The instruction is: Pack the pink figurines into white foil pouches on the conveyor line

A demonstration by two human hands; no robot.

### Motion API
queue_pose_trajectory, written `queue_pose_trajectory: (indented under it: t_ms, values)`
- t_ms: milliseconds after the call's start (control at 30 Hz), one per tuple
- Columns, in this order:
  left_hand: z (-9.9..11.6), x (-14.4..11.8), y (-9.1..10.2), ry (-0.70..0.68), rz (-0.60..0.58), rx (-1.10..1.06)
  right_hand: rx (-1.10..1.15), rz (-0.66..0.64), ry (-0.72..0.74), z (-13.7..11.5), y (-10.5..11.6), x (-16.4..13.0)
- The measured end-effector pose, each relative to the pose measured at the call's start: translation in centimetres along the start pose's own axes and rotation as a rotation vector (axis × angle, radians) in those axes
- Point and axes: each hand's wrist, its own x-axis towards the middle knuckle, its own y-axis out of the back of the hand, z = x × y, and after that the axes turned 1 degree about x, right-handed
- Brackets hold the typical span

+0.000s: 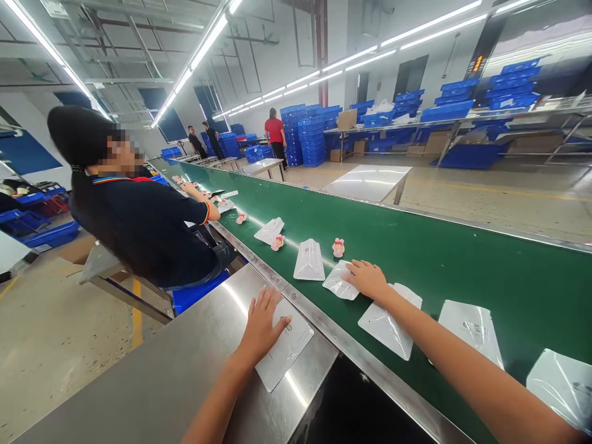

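Observation:
My left hand (263, 324) is spread over a flat white pouch (289, 351) on the steel table, its fingers apart. A small round print shows on that pouch near my thumb. Over the green belt, my right hand (369, 279) lies with fingers stretched across the right side of another white pouch (338, 280). A small pink figure with rabbit-like ears (338, 248) is just beyond it. Left of that lies one more white pouch (309, 260). Under my right forearm is a partly hidden white pouch (386, 327).
The green conveyor belt (439, 253) runs diagonally, with a metal edge (296, 297) beside my steel table (185, 370). More pouches (472, 327) lie to the right. A co-worker (139, 216) sits at left. Stacked blue crates (311, 142) stand behind.

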Motion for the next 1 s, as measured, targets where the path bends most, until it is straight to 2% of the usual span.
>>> queue_pose_trajectory:
  t_ms: [67,133,200,267,367,467,533,600,667,733,800,933,1000]
  values:
    - [2.1,0.9,0.4,-0.104,-0.006,-0.12,0.014,0.04,0.012,0.0,0.1,-0.5]
    - [4.4,2.0,0.3,-0.189,-0.065,-0.269,0.041,0.078,0.009,0.1,0.7,-0.8]
    - [6.5,2.9,-0.3,-0.218,-0.131,-0.388,0.086,0.126,-0.007,0.1,1.8,-1.1]
    - [8.2,3.8,-1.3,-0.186,-0.162,-0.487,0.159,0.178,-0.023,0.1,3.1,-1.6]
    - [10.2,5.1,-2.7,-0.051,-0.154,-0.684,0.305,0.235,-0.018,-0.2,4.6,-3.1]
    - [12.5,6.5,-3.6,0.086,-0.117,-0.974,0.423,0.286,-0.003,-0.7,5.2,-4.9]
    - [14.1,7.4,-3.8,0.117,-0.059,-1.226,0.513,0.322,-0.006,-1.1,5.2,-6.1]
    - [15.5,8.0,-3.7,0.121,0.046,-1.456,0.664,0.35,-0.026,-1.2,5.3,-7.2]
    - [16.5,8.2,-3.6,0.175,0.168,-1.572,0.793,0.342,-0.063,-1.0,5.4,-8.0]
    - [17.0,8.2,-3.4,0.271,0.267,-1.551,0.821,0.252,-0.071,-0.6,5.6,-8.7]
    - [16.9,8.0,-3.0,0.31,0.3,-1.409,0.801,0.181,-0.041,0.2,5.8,-9.1]
    - [16.2,6.9,-2.0,0.174,0.182,-1.042,0.777,0.242,0.023,2.0,6.3,-9.7]
    - [15.9,6.5,-1.6,0.124,0.122,-1.027,0.796,0.167,0.102,2.5,6.3,-10.0]
